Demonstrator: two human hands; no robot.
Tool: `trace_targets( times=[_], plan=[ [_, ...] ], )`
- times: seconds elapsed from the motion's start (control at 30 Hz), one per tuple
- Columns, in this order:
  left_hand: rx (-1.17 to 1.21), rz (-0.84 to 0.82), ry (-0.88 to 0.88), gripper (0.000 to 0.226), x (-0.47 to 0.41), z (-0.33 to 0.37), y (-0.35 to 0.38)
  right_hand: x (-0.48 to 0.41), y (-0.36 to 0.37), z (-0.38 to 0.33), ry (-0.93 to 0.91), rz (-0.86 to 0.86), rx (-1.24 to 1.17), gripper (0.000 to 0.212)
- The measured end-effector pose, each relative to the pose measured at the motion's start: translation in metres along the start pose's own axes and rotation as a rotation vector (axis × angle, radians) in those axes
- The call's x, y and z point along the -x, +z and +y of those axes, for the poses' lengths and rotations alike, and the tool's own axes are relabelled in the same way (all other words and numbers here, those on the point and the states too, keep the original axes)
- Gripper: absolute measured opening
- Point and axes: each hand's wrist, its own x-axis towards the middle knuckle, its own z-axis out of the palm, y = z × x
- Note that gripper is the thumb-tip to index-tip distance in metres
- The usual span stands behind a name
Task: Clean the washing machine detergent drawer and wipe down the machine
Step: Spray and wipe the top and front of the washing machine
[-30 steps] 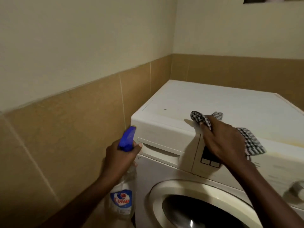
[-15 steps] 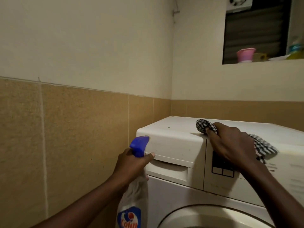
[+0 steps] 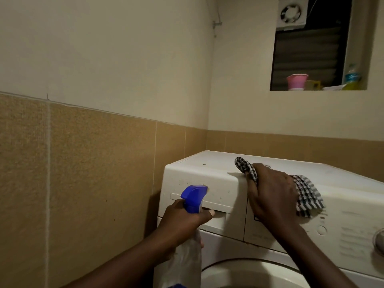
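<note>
Left hand (image 3: pixel 182 222), low and centre in the frame, has its fingers curled round the neck of a spray bottle (image 3: pixel 194 199). The blue trigger head points at the detergent drawer (image 3: pixel 218 191), and the thumb reaches toward the drawer's handle recess. Right hand (image 3: pixel 272 196), right of centre, is curled over a black-and-white checked cloth (image 3: pixel 308 197) and presses it onto the top front edge of the washing machine (image 3: pixel 207 161), just beside the drawer.

From where I stand the job looks barely begun. The drawer sits closed and flush in the machine's upper left corner, not yet pulled out, and small specks dot its front. The lid shows a dark spot or two, and the control panel, the dial (image 3: pixel 379 239) and the door rim (image 3: pixel 249 267) look untouched, as far as I can judge. Emptying and cleaning the drawer and wiping the front are all left to do.

Nothing written is legible. The spray bottle's label is cut off at the bottom edge. The faint print on the panel at the right is too small to read, as is the blue label on the bottle (image 3: pixel 352 76) on the window ledge at upper right.
</note>
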Motion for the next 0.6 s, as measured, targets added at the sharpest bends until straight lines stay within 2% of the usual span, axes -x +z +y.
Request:
trace_targets(
  times=[0.1, 0.23, 0.4, 0.53, 0.6],
  plan=[
    [0.066, 0.061, -0.006, 0.025, 0.005, -0.004, -0.009, 0.016, 0.007, -0.014, -0.015, 0.021, -0.082, 0.035],
    [0.1, 0.113, -0.026, 0.025, 0.011, -0.01, -0.027, 0.044, 0.026, -0.037, -0.103, -0.03, -0.09, 0.057],
    [0.037, 0.168, -0.049, 0.047, 0.006, -0.015, -0.051, 0.058, 0.055, -0.071, -0.297, -0.13, -0.026, 0.063],
    [0.011, 0.261, -0.023, 0.023, 0.001, -0.019, -0.066, 0.048, 0.066, -0.091, -0.285, -0.157, -0.017, 0.065],
    [-0.001, 0.297, -0.02, 0.021, 0.0, -0.02, -0.069, 0.059, 0.07, -0.088, -0.306, -0.154, -0.045, 0.066]
  ],
)
